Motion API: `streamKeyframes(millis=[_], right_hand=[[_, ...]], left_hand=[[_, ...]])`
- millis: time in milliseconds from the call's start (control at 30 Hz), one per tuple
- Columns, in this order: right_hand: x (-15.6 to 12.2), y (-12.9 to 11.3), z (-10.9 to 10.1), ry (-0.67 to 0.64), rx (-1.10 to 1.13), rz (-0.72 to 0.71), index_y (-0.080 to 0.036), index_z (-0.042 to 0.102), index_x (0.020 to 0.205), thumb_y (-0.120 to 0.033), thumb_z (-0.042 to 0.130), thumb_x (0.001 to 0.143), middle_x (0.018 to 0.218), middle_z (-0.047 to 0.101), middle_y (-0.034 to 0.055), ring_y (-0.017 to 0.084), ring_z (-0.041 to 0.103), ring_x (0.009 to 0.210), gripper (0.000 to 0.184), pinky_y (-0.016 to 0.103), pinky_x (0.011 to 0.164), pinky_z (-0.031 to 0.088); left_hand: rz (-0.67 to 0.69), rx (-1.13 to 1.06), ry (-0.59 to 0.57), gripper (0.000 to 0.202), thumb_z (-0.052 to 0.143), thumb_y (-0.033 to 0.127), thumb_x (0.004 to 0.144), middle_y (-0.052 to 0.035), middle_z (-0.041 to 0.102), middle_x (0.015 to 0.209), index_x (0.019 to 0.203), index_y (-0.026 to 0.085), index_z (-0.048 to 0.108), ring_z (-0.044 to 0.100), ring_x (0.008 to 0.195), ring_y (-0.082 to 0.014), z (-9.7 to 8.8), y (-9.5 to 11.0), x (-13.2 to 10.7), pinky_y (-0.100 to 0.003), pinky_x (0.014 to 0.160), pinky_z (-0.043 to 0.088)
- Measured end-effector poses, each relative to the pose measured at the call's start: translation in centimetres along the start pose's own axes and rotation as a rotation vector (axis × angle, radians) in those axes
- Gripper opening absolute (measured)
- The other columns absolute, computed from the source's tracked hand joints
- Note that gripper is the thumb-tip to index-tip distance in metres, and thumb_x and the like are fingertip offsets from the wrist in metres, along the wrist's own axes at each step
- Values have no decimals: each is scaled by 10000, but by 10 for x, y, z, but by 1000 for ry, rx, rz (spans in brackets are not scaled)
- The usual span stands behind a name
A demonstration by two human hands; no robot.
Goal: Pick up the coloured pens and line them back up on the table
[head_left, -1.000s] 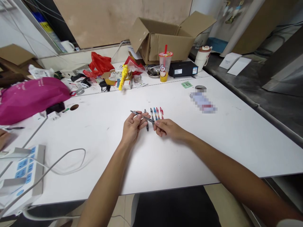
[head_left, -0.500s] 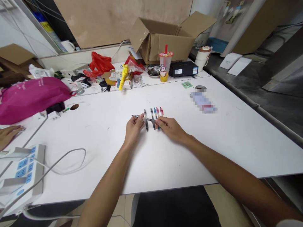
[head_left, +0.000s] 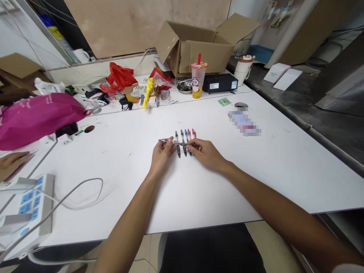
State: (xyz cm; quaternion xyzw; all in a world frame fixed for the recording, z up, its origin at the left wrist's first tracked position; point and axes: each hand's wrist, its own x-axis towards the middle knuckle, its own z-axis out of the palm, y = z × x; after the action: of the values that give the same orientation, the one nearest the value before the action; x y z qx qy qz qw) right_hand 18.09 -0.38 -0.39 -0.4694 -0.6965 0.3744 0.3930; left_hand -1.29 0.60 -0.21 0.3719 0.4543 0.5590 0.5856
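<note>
A grey-black pen (head_left: pixel 179 143) is held nearly level, just above a row of pens. My left hand (head_left: pixel 162 154) pinches its left end between thumb and fingers. At the other end, the fingers of my right hand (head_left: pixel 204 152) are closed on it. Beneath lie two dark-ended pens side by side, the left one (head_left: pixel 178 151) and its neighbour (head_left: pixel 182 133). A blue pen (head_left: pixel 186 132), a pink pen (head_left: pixel 189 132) and a red pen (head_left: pixel 194 133) continue the row, their lower parts partly covered by my right hand.
On the white table (head_left: pixel 113 204), a power strip (head_left: pixel 47 204) with a looping cable sits left, near another person's hand (head_left: pixel 14 163). Along the back stand a drink cup (head_left: pixel 198 79), a black box (head_left: pixel 220 83) and an open carton (head_left: pixel 204 53). A tape roll (head_left: pixel 241 106) lies right.
The leftmost pen of the row has shifted right, closer to its neighbour. Both my hands keep hold of the raised pen. The other person's hand at far left has moved slightly.
</note>
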Motion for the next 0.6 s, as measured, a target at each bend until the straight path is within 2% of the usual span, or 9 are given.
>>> streamKeyframes(millis=[100,167,267,367,467,600], right_hand=[[1,1,0,36,38,-26,-239,676,1016,-408,634,948,828,659,2,158,530,686,187,315,634,408],[1,1,0,28,68,-20,-237,672,1013,-424,607,966,866,677,9,155,536,688,204,321,648,421],[0,1,1,2,69,19,-232,683,987,-453,532,1005,868,690,18,152,530,671,269,328,639,417],[2,3,1,41,28,3,-232,690,1007,-405,598,963,888,684,26,161,551,699,201,332,650,442],[4,5,2,89,25,-31,-232,682,1039,-353,667,903,980,686,44,170,582,749,183,347,695,487],[4,5,2,56,-30,-9,-234,710,1057,-356,606,946,987,704,57,197,610,803,194,367,727,492]], left_hand=[[8,7,-4,220,753,346,887,-131,665,1347,955,167,643,678,1148,-187,1,0,-1,-408,1074,529],[12,23,1,219,750,352,889,-127,674,1322,955,167,652,673,1164,-190,1,-1,0,-400,1077,527],[15,48,17,222,751,357,889,-111,696,1216,963,161,679,675,1148,-189,1,-3,1,-396,1082,526],[7,49,29,235,753,360,890,-94,700,1110,986,154,694,684,1095,-184,1,-6,3,-406,1077,532],[3,32,27,230,741,349,901,-104,695,1137,989,143,691,679,1088,-179,2,-7,3,-406,1084,528],[0,4,5,217,745,340,903,-113,701,1168,971,142,689,679,1117,-195,3,-9,2,-416,1094,521]])
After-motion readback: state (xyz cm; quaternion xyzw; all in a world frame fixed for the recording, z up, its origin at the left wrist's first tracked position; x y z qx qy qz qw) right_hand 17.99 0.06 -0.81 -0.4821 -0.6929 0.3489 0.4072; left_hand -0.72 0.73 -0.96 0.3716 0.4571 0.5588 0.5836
